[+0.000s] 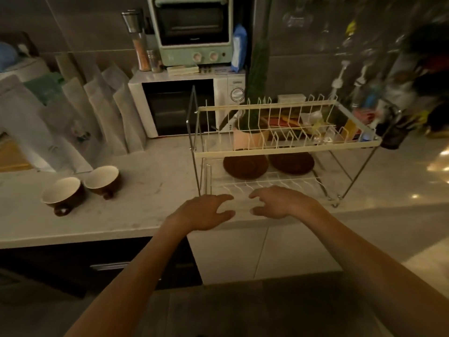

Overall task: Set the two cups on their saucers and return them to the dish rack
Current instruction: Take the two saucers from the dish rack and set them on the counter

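Observation:
Two brown cups with cream insides stand side by side on the white counter at the left, one nearer point(62, 194) and one farther point(103, 180). Two dark brown saucers, a left one point(245, 166) and a right one point(291, 163), lie on the lower shelf of the two-tier wire dish rack point(286, 145). My left hand point(206, 211) and my right hand point(279, 203) hover just in front of the rack's lower shelf, fingers spread, holding nothing. Both are well to the right of the cups.
A white microwave point(179, 105) with a mint toaster oven point(192, 30) on top stands behind the rack. Paper bags point(97, 110) lean against the wall at the left. A pink pot point(247, 138) and clutter sit behind the rack's top tier. The counter edge point(97, 235) runs below my hands.

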The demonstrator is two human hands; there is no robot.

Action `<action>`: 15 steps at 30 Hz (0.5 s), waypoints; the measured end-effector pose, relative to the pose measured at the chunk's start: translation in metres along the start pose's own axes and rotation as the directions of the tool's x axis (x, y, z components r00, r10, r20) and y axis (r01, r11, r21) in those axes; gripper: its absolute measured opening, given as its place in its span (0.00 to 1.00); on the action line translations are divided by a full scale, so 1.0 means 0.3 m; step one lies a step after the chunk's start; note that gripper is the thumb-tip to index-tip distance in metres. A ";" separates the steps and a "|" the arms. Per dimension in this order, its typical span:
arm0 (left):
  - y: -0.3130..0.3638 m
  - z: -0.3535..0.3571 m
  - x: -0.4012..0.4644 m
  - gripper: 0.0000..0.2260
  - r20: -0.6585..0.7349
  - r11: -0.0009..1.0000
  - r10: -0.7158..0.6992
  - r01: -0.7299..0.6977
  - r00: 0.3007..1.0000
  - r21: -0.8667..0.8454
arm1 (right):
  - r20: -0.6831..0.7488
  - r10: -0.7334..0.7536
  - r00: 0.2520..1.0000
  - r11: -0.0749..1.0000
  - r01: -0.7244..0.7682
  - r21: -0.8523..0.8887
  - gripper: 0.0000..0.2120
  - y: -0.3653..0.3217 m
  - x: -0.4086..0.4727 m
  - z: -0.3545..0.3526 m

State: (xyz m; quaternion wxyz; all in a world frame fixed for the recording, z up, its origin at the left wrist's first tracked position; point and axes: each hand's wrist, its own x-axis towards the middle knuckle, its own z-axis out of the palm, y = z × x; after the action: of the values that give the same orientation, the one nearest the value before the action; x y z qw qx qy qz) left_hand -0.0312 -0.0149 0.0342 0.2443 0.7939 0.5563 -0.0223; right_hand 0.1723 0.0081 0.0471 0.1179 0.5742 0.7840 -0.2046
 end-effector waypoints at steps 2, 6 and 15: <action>0.017 0.005 0.058 0.25 -0.085 0.997 -0.045 0.040 0.995 -0.061 | -0.088 0.049 0.995 0.997 -0.043 0.067 0.25 0.037 0.014 -0.004; 0.055 0.001 0.147 0.25 -0.231 0.963 -0.148 0.086 0.962 -0.257 | -0.261 0.110 0.959 0.977 -0.056 0.204 0.21 0.096 0.071 -0.021; 0.016 -0.013 0.303 0.23 -0.272 0.861 -0.344 0.187 0.899 -0.473 | -0.328 0.208 0.922 0.951 -0.112 0.289 0.17 0.167 0.240 -0.065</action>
State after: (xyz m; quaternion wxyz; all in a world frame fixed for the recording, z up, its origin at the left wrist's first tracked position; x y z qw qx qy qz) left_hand 0.0069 0.0648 0.0113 0.3077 0.6245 0.6868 0.2088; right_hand 0.1983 0.0912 0.0249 -0.0867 0.6746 0.7079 -0.1904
